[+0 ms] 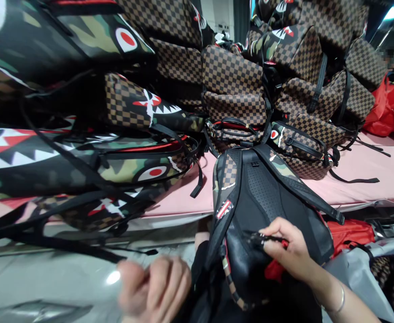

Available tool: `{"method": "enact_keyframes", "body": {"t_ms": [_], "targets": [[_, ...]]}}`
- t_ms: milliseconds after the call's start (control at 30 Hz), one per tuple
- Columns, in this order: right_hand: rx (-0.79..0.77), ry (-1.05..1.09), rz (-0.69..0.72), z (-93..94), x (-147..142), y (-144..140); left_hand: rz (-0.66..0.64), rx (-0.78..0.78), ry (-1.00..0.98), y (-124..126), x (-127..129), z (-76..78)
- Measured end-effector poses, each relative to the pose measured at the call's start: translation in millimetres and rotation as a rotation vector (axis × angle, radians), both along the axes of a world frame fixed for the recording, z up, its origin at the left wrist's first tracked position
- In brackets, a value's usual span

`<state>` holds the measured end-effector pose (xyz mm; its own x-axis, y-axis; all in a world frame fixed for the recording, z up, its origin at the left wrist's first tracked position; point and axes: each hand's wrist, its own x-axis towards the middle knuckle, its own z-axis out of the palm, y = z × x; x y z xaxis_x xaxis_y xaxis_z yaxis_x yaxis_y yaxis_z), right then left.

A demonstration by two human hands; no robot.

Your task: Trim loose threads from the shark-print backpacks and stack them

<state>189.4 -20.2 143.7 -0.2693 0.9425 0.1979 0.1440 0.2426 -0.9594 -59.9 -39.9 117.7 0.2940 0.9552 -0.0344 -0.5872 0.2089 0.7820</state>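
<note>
Right hand (293, 251) pinches a black strap end (260, 238) on the backpack (267, 202) standing near centre against the pink desk (368, 175); left hand (156, 285), blurred, is clenched empty. Unsteadied, the backpack may topple.

Backpack (267, 202): back panel matt black mesh cloth w/ tiny holes; lower part smooth black leather-look, slight sheen. Straps (296, 184) woven webbing, matt. Piled bags (234, 85): checkered coated fabric, smooth, semi-gloss. Counter (368, 175) covered w/ pink matt cloth. Bracelet (341, 301) shiny metal. Red bag (390, 107) glossy plastic.
</note>
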Motion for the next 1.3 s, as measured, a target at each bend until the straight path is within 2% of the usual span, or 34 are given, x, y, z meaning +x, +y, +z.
{"method": "enact_keyframes", "body": {"t_ms": [33, 100, 167, 200, 267, 367, 467, 533, 600, 733, 900, 1000, 1067, 1133, 1200, 1300], "targets": [[-0.102, 0.061, -0.039, 1.3, 2.2, 5.6, 0.040, -0.017, 0.050, 11.8, -6.2, -0.7], [-0.245, 0.154, -0.081, 2.3, 5.6, 19.1, 0.210, -0.096, 0.308, 36.7, -9.1, -4.1], [-0.299, 0.182, -0.075, 0.9, 7.0, 32.6, 0.351, -0.132, 0.580, 59.0, -1.3, -10.8], [-0.307, 0.174, -0.068, -0.7, 6.7, 38.4, 0.369, -0.123, 0.666, 68.0, 4.8, -14.8], [-0.315, 0.129, -0.052, -5.9, 3.7, 47.7, 0.320, -0.092, 0.746, 80.5, 16.8, -21.6], [-0.331, 0.074, -0.034, -16.0, -4.8, 56.9, 0.161, -0.096, 0.692, 86.5, 27.5, -20.8], [-0.273, 0.038, -0.050, -20.5, -14.4, 65.1, 0.017, -0.222, 0.513, 82.7, 30.9, -7.0], [-0.169, -0.011, -0.087, -17.5, -20.8, 70.9, 0.014, -0.264, 0.418, 78.4, 33.8, 2.6], [-0.081, -0.077, -0.110, -11.1, -27.9, 76.3, 0.039, -0.225, 0.375, 74.9, 38.8, 8.0], [-0.074, -0.207, -0.108, -2.4, -45.1, 86.6, 0.046, -0.120, 0.336, 70.4, 50.7, 6.8], [-0.078, -0.221, -0.103, -12.9, -54.8, 108.6, 0.095, -0.138, 0.365, 64.9, 54.6, 4.8], [-0.054, -0.283, -0.252, -21.4, -44.6, 123.7, 0.048, -0.207, 0.351, 63.7, 47.6, 3.9], [-0.045, -0.318, -0.288, -23.4, -32.9, 129.4, 0.038, -0.246, 0.347, 65.3, 39.5, 1.8], [-0.046, -0.326, -0.194, -21.9, -21.6, 130.8, 0.041, -0.252, 0.361, 68.5, 29.6, -1.4], [-0.038, -0.315, -0.034, -18.3, -14.4, 130.1, 0.015, -0.244, 0.379, 72.4, 19.6, -4.6], [-0.026, -0.259, 0.175, -14.7, -14.6, 129.4, -0.027, -0.233, 0.395, 77.3, 8.1, -7.6]]}}
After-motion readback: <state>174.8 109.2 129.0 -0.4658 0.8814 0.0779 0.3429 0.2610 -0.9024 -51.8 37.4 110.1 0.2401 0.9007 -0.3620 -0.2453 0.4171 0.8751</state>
